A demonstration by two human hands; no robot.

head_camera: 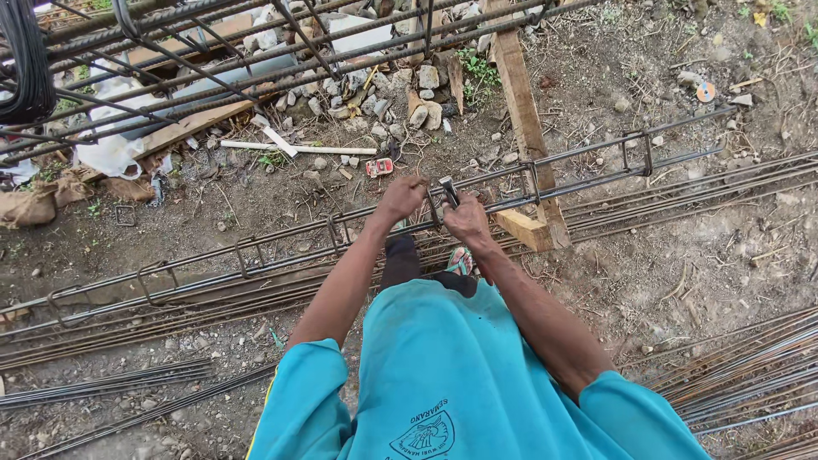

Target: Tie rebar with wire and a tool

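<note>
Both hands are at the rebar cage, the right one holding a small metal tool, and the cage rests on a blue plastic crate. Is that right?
Not quite. In the head view the rebar cage rests on a wooden trestle, not a blue crate. The left hand and right hand are at it, the right holding a small metal tool.

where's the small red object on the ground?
Head view, centre: the small red object lies on the dirt just beyond the rebar cage, up-left of the left hand.

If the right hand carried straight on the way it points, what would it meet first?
Probably the rebar cage: the right hand holds a small metal tool at its upper bar, with the stirrup just ahead. Depth is unclear.
</note>
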